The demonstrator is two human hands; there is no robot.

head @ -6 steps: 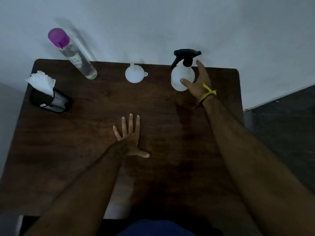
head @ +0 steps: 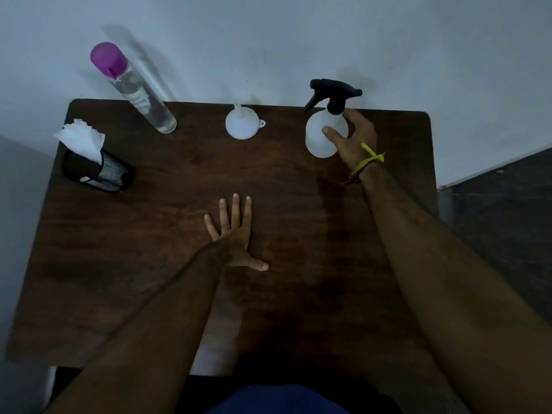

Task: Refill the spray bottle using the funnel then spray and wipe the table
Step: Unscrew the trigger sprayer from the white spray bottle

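A white spray bottle (head: 318, 138) with a black trigger head stands at the back right of the dark wooden table (head: 167, 258). My right hand (head: 354, 138), with a yellow band at the wrist, wraps around the bottle's right side, thumb across its front. A white funnel (head: 240, 124) rests mouth-down at the back middle. A tall clear bottle (head: 140, 97) with a purple cap stands at the back left. My left hand (head: 234, 234) lies flat on the table's middle, fingers spread, holding nothing.
A black mesh cup (head: 101, 171) holding white tissues (head: 82, 138) stands at the left edge. A pale wall runs right behind the table. Dark floor lies to the right of the table.
My right hand has closed around the spray bottle, its fingers now curled behind it. My left hand has stayed flat on the table.
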